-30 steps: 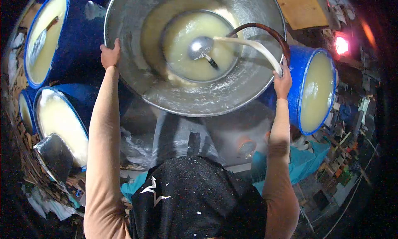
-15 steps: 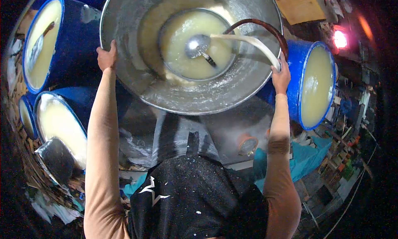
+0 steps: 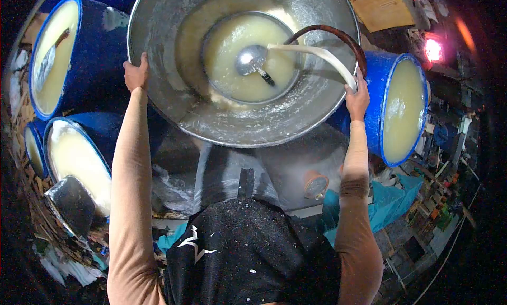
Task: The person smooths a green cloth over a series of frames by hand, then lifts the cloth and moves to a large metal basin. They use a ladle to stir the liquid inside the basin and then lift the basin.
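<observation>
- Left hand (image 3: 137, 74): I am gripping the basin's (image 3: 253, 133) left rim.
- Right hand (image 3: 357, 100): gripping its right rim, beside the white hose (image 3: 317, 52).
- Drums (image 3: 97, 59) are flanking the basin.
- Seemingly steadying; any shifting would be needing even grip.

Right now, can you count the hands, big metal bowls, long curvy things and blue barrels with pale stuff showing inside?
Hands: 2, left hand and right hand
Big metal bowl: 1
Long curvy things: 2, brown one and white one
Blue barrels with pale stuff showing: 4
Total: 9
</observation>
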Action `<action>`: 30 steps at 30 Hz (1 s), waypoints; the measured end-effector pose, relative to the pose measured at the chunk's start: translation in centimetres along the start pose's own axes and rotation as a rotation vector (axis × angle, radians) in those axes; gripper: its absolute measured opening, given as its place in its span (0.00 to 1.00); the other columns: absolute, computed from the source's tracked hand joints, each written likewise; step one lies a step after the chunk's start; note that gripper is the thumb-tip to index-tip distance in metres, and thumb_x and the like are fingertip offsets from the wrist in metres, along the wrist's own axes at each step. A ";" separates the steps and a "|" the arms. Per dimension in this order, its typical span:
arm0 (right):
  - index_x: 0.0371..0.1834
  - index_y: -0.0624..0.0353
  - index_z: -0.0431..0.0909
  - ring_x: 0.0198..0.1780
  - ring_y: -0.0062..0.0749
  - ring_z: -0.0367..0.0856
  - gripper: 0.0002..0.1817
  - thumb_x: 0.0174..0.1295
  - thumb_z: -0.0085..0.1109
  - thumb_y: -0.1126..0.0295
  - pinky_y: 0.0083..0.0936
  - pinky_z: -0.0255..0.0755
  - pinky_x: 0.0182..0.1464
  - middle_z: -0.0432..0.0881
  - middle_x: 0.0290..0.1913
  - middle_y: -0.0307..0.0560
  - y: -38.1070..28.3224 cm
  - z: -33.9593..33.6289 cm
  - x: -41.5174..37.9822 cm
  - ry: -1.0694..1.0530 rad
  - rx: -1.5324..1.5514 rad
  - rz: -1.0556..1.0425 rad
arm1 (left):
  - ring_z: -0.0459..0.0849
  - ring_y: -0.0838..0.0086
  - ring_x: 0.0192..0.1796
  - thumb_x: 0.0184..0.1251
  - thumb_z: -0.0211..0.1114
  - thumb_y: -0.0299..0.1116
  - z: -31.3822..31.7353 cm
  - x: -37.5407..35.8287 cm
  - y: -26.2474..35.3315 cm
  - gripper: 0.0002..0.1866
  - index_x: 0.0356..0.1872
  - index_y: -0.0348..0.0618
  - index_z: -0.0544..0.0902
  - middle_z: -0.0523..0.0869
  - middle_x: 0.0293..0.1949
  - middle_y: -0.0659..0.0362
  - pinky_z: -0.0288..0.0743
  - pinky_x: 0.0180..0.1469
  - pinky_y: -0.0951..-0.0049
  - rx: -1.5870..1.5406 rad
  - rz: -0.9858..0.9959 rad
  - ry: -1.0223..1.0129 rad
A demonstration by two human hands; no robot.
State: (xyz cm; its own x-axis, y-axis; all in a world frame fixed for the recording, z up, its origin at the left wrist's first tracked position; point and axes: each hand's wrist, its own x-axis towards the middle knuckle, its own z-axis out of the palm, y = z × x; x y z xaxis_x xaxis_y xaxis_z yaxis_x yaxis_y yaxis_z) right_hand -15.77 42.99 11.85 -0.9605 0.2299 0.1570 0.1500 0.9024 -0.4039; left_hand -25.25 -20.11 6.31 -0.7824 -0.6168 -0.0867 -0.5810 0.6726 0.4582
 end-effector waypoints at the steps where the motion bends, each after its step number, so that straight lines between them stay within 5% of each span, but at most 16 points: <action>1: 0.69 0.46 0.66 0.53 0.48 0.78 0.40 0.49 0.65 0.78 0.37 0.71 0.56 0.80 0.52 0.53 -0.1 -0.1 0.0 0.000 0.000 0.001 | 0.81 0.43 0.51 0.54 0.61 0.66 0.0 0.0 0.0 0.42 0.49 0.30 0.71 0.82 0.47 0.35 0.72 0.55 0.55 0.015 -0.001 0.009; 13: 0.69 0.48 0.67 0.55 0.44 0.78 0.38 0.50 0.65 0.77 0.34 0.70 0.58 0.80 0.53 0.50 0.0 0.0 0.0 0.019 0.020 -0.018 | 0.82 0.45 0.51 0.52 0.62 0.67 0.1 0.4 -0.2 0.42 0.49 0.31 0.72 0.83 0.45 0.37 0.73 0.55 0.55 0.031 -0.011 0.006; 17: 0.67 0.53 0.68 0.60 0.44 0.75 0.36 0.51 0.66 0.75 0.34 0.67 0.62 0.78 0.58 0.52 0.4 -0.4 -0.3 -0.007 0.018 0.021 | 0.82 0.47 0.51 0.52 0.62 0.67 0.6 0.8 -0.7 0.43 0.51 0.32 0.73 0.83 0.47 0.39 0.73 0.55 0.54 0.077 -0.037 0.011; 19: 0.64 0.62 0.70 0.64 0.45 0.72 0.32 0.54 0.67 0.69 0.34 0.62 0.66 0.75 0.62 0.54 3.1 1.1 -0.3 -0.020 -0.043 -0.021 | 0.83 0.48 0.50 0.52 0.61 0.67 2.3 2.9 -2.6 0.43 0.54 0.33 0.72 0.83 0.49 0.41 0.77 0.52 0.53 0.093 -0.090 -0.155; 20: 0.63 0.65 0.70 0.63 0.47 0.72 0.31 0.56 0.67 0.65 0.34 0.62 0.66 0.75 0.62 0.55 1.6 0.4 -0.3 -0.045 -0.095 -0.117 | 0.84 0.49 0.49 0.53 0.59 0.67 0.3 0.1 0.2 0.43 0.54 0.33 0.72 0.83 0.48 0.42 0.78 0.51 0.54 0.235 -0.100 -0.051; 21: 0.62 0.66 0.71 0.63 0.47 0.72 0.30 0.57 0.67 0.63 0.34 0.62 0.66 0.75 0.61 0.56 2.0 0.9 0.0 -0.195 -0.103 0.175 | 0.84 0.51 0.49 0.53 0.58 0.67 3.2 2.2 -3.0 0.45 0.57 0.31 0.70 0.83 0.47 0.43 0.78 0.51 0.54 0.284 -0.072 -0.118; 22: 0.59 0.66 0.72 0.59 0.48 0.75 0.27 0.57 0.66 0.68 0.37 0.66 0.63 0.77 0.58 0.58 3.0 1.3 -0.5 -0.090 -0.024 0.069 | 0.84 0.52 0.49 0.53 0.57 0.67 -0.2 -0.7 0.5 0.47 0.60 0.29 0.68 0.83 0.47 0.43 0.78 0.52 0.55 0.169 -0.171 -0.040; 26: 0.69 0.69 0.60 0.70 0.49 0.63 0.31 0.66 0.57 0.67 0.36 0.57 0.70 0.63 0.70 0.61 4.9 1.4 -0.9 -0.115 0.057 -0.052 | 0.83 0.52 0.50 0.52 0.62 0.60 -1.2 -1.5 0.2 0.49 0.65 0.27 0.62 0.80 0.50 0.40 0.77 0.52 0.56 -0.021 -0.136 -0.042; 30: 0.68 0.68 0.63 0.69 0.47 0.66 0.26 0.70 0.49 0.66 0.34 0.58 0.69 0.67 0.68 0.60 5.2 2.7 -2.2 0.101 0.116 -0.253 | 0.82 0.50 0.51 0.55 0.63 0.54 -2.1 -3.1 1.1 0.46 0.67 0.28 0.60 0.80 0.49 0.39 0.76 0.54 0.56 -0.106 -0.128 -0.020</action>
State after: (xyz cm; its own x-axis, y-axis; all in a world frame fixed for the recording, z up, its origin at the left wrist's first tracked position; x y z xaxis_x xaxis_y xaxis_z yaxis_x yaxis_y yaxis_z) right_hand -13.55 46.15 6.96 -0.9349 0.0435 0.3522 -0.1245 0.8891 -0.4404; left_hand -22.99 -18.30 8.97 -0.7084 -0.6856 -0.1678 -0.6503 0.5416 0.5326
